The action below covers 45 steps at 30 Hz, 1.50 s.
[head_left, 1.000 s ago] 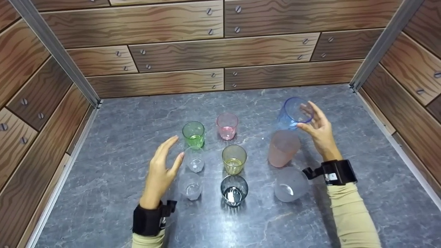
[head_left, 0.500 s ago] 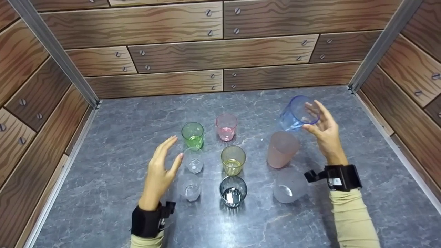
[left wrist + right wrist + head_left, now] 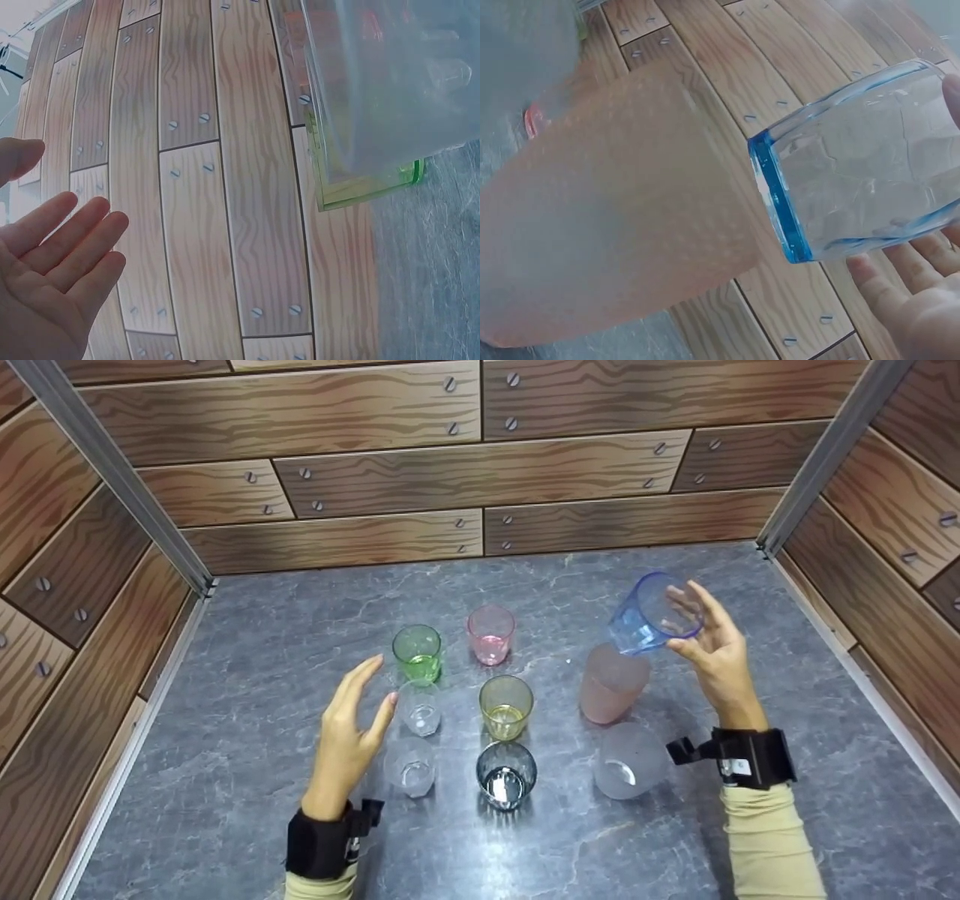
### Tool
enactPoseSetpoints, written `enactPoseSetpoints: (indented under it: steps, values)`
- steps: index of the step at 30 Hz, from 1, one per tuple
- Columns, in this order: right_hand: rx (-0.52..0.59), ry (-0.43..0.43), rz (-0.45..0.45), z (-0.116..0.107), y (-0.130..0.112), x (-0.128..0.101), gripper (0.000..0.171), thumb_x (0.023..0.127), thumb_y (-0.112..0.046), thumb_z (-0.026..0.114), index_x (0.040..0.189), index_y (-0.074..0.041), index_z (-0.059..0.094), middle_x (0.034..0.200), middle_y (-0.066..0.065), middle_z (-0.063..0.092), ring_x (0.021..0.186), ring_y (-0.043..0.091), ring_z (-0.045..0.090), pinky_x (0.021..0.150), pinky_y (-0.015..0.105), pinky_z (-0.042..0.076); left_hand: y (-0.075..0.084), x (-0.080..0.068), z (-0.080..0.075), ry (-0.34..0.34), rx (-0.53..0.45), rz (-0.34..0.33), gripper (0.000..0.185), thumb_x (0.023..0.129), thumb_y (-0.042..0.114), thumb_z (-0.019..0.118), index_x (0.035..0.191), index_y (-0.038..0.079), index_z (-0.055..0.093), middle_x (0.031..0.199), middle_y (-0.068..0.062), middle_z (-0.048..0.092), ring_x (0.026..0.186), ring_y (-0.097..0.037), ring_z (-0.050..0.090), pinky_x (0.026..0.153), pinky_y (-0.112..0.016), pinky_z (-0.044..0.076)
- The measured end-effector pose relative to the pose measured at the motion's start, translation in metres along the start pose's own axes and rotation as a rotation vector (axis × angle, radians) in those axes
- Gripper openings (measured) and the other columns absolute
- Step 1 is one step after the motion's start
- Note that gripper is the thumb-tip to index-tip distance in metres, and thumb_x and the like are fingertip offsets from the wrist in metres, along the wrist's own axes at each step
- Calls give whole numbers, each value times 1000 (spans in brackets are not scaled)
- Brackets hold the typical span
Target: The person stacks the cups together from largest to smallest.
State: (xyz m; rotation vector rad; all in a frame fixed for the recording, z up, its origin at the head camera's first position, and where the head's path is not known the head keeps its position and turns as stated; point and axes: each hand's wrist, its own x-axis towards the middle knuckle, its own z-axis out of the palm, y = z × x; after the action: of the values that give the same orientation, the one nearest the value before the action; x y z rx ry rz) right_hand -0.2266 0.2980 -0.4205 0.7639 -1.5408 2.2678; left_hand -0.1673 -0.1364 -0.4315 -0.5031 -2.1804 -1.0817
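My right hand (image 3: 721,667) holds a clear blue drinking glass (image 3: 636,621), thumb and fingers around its rim end. The glass is raised off the table and leans, its base pointing away to the left. In the head view that base overlaps the top of a frosted pink tumbler (image 3: 611,690); the right wrist view shows the blue base (image 3: 780,202) apart from the tumbler (image 3: 630,202). My left hand (image 3: 345,739) holds nothing, thumb spread from the fingers, beside a small clear glass (image 3: 420,711) and a green glass (image 3: 417,652). In the left wrist view its palm (image 3: 45,300) shows.
A pink glass (image 3: 491,636), a yellow glass (image 3: 506,707) and a dark grey glass (image 3: 507,776) form the middle row. Another clear glass (image 3: 410,767) stands front left, a frosted white tumbler (image 3: 628,763) front right. Wood-patterned walls (image 3: 375,484) enclose the grey table (image 3: 262,622).
My right hand has drawn the blue glass right and slightly nearer, and the glass now leans more. My left hand has stayed nearly still.
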Motion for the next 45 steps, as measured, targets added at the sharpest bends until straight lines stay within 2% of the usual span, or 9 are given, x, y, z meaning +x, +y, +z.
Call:
enactPoseSetpoints:
  steps: [6,13,20,31,38,45]
  values:
    - [-2,-50,3,3,-6,-2,71,77,22,54,141,5,28,137,16,49,125,22,49,101,28,48,1,0,-1,-7,-7,-5,46,85,5,63,129,0,51,127,-18,57,119,-29,54,107,-27,41]
    - [-10,-92,29,4,-11,-8,73,77,22,54,142,6,25,139,17,47,127,22,48,103,28,46,4,1,-1,-13,-3,1,46,85,5,63,130,2,50,127,-18,57,119,-28,54,104,-33,42]
    - [-7,-104,35,6,-14,-16,76,76,20,57,142,9,22,140,20,44,128,24,47,104,29,46,7,0,0,-29,-11,-12,46,85,5,63,129,0,50,127,-19,56,119,-30,54,105,-35,43]
    - [23,-139,19,3,-12,-22,77,73,25,55,141,11,22,140,21,44,128,25,47,105,30,45,14,-2,7,-57,-20,23,47,85,6,63,130,1,50,130,-17,56,121,-28,54,107,-31,41]
    - [-3,-121,46,1,-9,-24,78,73,25,56,141,12,19,141,22,43,130,24,46,107,29,43,21,-3,11,-66,-26,62,50,83,5,64,131,3,49,131,-15,55,122,-25,53,108,-29,40]
    - [-64,-131,87,-1,-7,-24,78,73,24,56,141,9,23,140,15,47,128,19,48,106,27,43,28,-3,12,-88,-79,51,48,84,5,63,130,0,48,130,-18,55,121,-28,52,111,-22,37]
